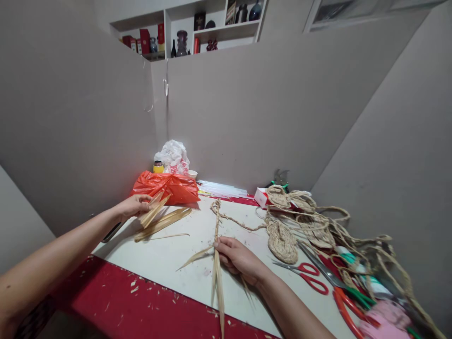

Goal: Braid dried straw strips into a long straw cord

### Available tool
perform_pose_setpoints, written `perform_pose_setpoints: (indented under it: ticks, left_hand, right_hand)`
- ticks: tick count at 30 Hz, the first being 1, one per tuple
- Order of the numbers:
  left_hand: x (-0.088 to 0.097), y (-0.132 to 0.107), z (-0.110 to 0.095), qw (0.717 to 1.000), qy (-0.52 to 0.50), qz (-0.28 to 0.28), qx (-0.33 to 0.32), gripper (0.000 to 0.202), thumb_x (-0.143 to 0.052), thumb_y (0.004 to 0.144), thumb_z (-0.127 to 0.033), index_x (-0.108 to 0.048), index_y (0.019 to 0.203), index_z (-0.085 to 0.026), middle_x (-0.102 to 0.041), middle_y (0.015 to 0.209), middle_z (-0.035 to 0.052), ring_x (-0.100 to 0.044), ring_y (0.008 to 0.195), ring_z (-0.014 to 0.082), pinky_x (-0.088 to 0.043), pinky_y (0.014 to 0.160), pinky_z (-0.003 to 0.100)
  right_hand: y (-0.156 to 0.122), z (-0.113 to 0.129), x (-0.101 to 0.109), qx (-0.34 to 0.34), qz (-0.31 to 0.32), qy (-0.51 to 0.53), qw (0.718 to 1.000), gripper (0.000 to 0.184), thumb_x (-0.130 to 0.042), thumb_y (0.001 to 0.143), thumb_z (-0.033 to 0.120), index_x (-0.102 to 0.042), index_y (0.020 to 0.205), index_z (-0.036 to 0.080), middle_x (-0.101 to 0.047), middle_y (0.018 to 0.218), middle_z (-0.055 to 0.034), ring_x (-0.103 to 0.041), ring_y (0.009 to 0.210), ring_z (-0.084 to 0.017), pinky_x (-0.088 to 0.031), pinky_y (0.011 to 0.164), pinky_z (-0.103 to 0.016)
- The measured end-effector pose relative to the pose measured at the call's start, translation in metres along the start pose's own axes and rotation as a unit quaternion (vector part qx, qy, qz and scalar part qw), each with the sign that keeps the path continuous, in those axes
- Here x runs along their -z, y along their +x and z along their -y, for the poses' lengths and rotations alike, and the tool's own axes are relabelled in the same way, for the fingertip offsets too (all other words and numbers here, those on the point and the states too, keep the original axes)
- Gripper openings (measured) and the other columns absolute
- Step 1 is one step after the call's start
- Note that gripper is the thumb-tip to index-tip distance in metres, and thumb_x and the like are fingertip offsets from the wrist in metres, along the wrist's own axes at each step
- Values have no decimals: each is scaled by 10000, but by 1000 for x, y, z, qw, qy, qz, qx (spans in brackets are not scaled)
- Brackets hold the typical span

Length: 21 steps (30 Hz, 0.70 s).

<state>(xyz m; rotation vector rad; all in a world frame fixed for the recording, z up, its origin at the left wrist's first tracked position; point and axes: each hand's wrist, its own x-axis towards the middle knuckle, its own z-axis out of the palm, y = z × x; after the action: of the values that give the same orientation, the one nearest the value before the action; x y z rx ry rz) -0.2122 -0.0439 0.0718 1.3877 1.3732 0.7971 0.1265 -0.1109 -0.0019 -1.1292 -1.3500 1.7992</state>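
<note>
You sit before grey walls (240, 117), at a table with a red cover (141, 296), on which a white board (158, 261) lies. Your two hands are well apart from each other. Your right hand (237, 259) is closed on a braided cord (216, 228), at its lower part, with the thumb and fingers around it. The cord lies over the middle of the board, and its loose strip ends (217, 282) spread below your fingers; the longest one passes over the board's near edge. Your left hand (136, 205) pinches some dry leaf strips (155, 212), just above a flat bundle of strips (165, 223) on the board.

Near your left hand, a red plastic bag (164, 186) is lying, with a yellow jar (158, 167) and a white plastic bag (173, 155) behind it. To the right of your right hand there are red-handled scissors (310, 277), and beyond them a flat coil (282, 242) and a heap of rope (318, 226). Farther, high on the wall, a white shelf (226, 34) carries vases and boxes.
</note>
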Motion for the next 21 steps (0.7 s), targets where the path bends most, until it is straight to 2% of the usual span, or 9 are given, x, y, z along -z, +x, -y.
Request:
perform_pose_setpoints:
  ticks: [4, 7, 10, 13, 15, 18, 21]
  left_hand:
    - [-5, 6, 15, 999, 3, 37, -8, 500, -748, 528, -267, -558, 981, -174, -560, 721, -38, -479, 575, 78, -285, 486, 178]
    - [-7, 9, 19, 999, 4, 31, -6, 475, -750, 532, -252, -570, 965, -176, -568, 746, -32, -505, 624, 91, -323, 517, 178]
    - [-7, 11, 19, 999, -44, 20, 1, 366, -735, 577, -311, -570, 869, -162, -547, 697, -38, -483, 580, 80, -336, 517, 182]
    - [-3, 12, 16, 995, -94, 42, 3, 321, -694, 643, -398, -561, 815, -162, -525, 657, -47, -453, 535, 65, -348, 517, 184]
    - [0, 11, 13, 997, -55, 54, 18, 339, -687, 647, -426, -573, 826, -161, -514, 631, -50, -447, 518, 67, -355, 508, 186]
    - [4, 10, 10, 997, 53, 40, 32, 377, -700, 610, -437, -588, 825, -147, -533, 632, -34, -491, 541, 97, -380, 503, 202]
    - [10, 11, 12, 990, 135, 23, 32, 489, -671, 627, -420, -572, 1034, -167, -597, 733, -3, -563, 619, 153, -415, 529, 232]
  right_hand:
    - [-1, 3, -1, -12, -4, 5, 1000, 353, -596, 751, 483, -410, 677, 194, -329, 452, 108, -162, 356, -24, -77, 331, -181]
    - [0, 2, -1, -19, -7, 8, 1000, 363, -596, 751, 495, -404, 681, 195, -327, 453, 108, -155, 359, -26, -72, 332, -184]
    - [1, 1, 0, -27, -9, 8, 1000, 366, -595, 757, 497, -396, 683, 199, -323, 455, 110, -146, 360, -27, -75, 334, -184]
    - [1, 0, 1, -34, -16, 8, 999, 371, -602, 751, 505, -402, 685, 200, -317, 450, 112, -142, 356, -28, -82, 333, -183]
    - [1, 1, 0, -39, -21, 9, 999, 373, -602, 752, 508, -405, 685, 198, -316, 448, 112, -136, 356, -27, -71, 336, -185]
    - [0, 2, -1, -40, -24, 11, 999, 373, -601, 755, 503, -404, 682, 195, -311, 446, 110, -133, 365, -28, -52, 346, -190]
    - [-1, 3, -2, -40, -28, 5, 999, 377, -605, 745, 511, -419, 680, 191, -307, 448, 108, -134, 375, -31, -50, 351, -193]
